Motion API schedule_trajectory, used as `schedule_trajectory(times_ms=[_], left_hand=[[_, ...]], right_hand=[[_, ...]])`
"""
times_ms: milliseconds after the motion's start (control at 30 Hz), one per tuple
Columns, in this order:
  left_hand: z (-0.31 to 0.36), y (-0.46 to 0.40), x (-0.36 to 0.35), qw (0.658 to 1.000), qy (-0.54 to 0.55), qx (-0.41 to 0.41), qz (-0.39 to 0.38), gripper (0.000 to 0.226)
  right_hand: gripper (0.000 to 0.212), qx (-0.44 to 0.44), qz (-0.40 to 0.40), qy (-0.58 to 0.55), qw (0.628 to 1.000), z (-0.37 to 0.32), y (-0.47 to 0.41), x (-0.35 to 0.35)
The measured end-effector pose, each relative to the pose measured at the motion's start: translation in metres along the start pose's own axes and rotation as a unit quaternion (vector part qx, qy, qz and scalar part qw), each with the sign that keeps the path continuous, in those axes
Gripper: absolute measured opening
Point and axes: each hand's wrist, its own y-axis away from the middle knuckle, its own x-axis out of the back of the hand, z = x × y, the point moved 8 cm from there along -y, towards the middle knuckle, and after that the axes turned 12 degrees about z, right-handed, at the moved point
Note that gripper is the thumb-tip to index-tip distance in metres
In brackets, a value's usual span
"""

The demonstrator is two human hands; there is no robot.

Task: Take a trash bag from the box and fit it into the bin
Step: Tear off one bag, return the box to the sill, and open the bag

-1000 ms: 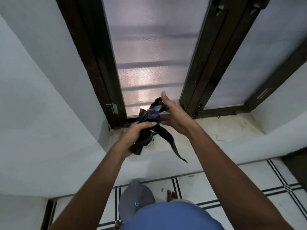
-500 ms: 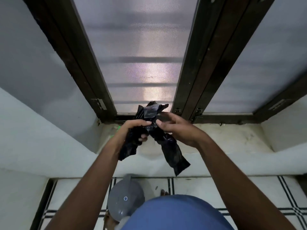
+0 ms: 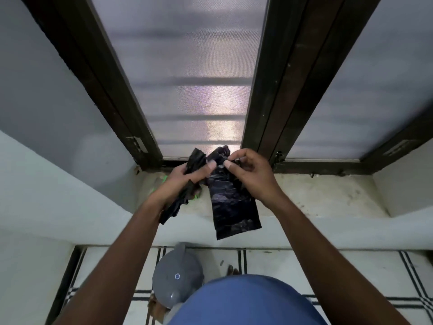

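A black trash bag (image 3: pixel 230 207), still partly folded, hangs in front of me over the window ledge. My left hand (image 3: pixel 185 181) grips a crumpled bundle of black bag plastic on the left. My right hand (image 3: pixel 248 174) pinches the top edge of the hanging part between thumb and fingers. A flat folded strip of the bag dangles below my right hand. The grey bin (image 3: pixel 177 281) with its lid shut stands on the floor below, by my body. Bits of green (image 3: pixel 195 197) show behind my left hand; I cannot tell if that is the box.
A pale stone window ledge (image 3: pixel 328 195) runs under a dark-framed frosted window (image 3: pixel 194 78). White walls close in on the left and right. The floor (image 3: pixel 281 261) has white tiles with black lines. My blue shirt fills the bottom middle.
The hanging part of the bag has unfolded wider and flatter below my right hand. My right fingers have shifted to pinch its top edge. The view tilted slightly downward.
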Motion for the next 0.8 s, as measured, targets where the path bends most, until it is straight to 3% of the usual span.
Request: schedule_trajectory(times_ms=[100,200,300,333,467,567,667,800], left_hand=[[0.005,-0.003,0.001,0.998,0.036,-0.032,0.036,0.023],[0.006,-0.009,0.021,0.993,0.056,-0.049,0.095,0.037],[0.011,-0.007,0.025,0.994,0.061,-0.077,0.056,0.049],[0.013,-0.004,0.025,0.994,0.062,-0.086,0.034,0.050],[0.024,0.003,0.025,0.993,0.029,-0.113,-0.027,0.047],[0.025,0.005,0.024,0.990,-0.035,-0.111,-0.074,0.025],[0.026,0.002,0.027,0.989,-0.071,-0.110,-0.061,0.014],[0.024,-0.001,0.027,0.996,-0.004,-0.049,-0.071,0.028]], right_hand=[[0.017,-0.022,0.008,-0.025,0.999,0.002,0.004,-0.001],[0.031,-0.023,0.001,-0.005,1.000,0.003,0.011,0.001],[0.063,-0.008,-0.040,0.077,0.996,-0.001,0.022,-0.003],[0.065,0.007,-0.045,0.119,0.992,-0.002,0.024,-0.006],[0.020,0.092,0.012,0.237,0.967,-0.010,0.025,-0.009],[0.007,0.096,0.016,0.188,0.977,-0.015,0.028,-0.009],[0.009,-0.016,-0.018,0.095,0.995,-0.003,0.029,-0.009],[0.047,-0.100,-0.086,-0.032,0.991,0.000,0.042,-0.016]])
